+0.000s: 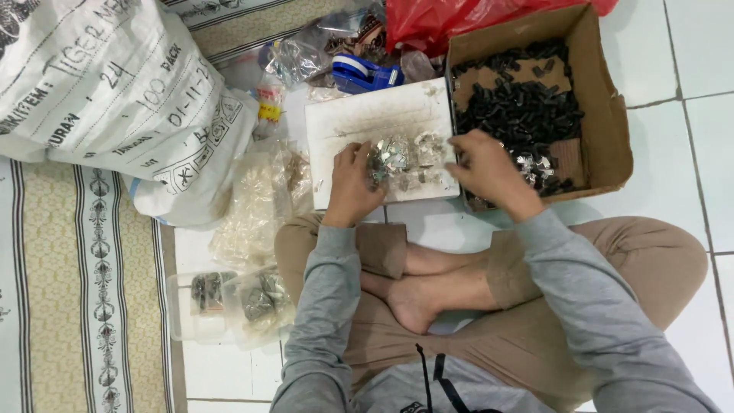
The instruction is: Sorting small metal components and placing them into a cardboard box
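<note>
I sit cross-legged on a white tiled floor. A white board (359, 122) lies in front of me with a pile of small silvery metal pieces (405, 157) on it. My left hand (353, 183) is closed around a bunch of these pieces at the board's near edge. At the board's right edge my right hand (483, 167) pinches among the pieces, next to a cardboard box (612, 130). The box holds many small black parts (524, 107) and some silvery ones.
A large white printed sack (107, 92) lies at the far left on a patterned mat (69, 291). Clear plastic bags (256, 206) and filled packets (237, 302) sit left of my knee. A blue tape dispenser (363, 74) and red plastic bag (451, 23) lie beyond the board.
</note>
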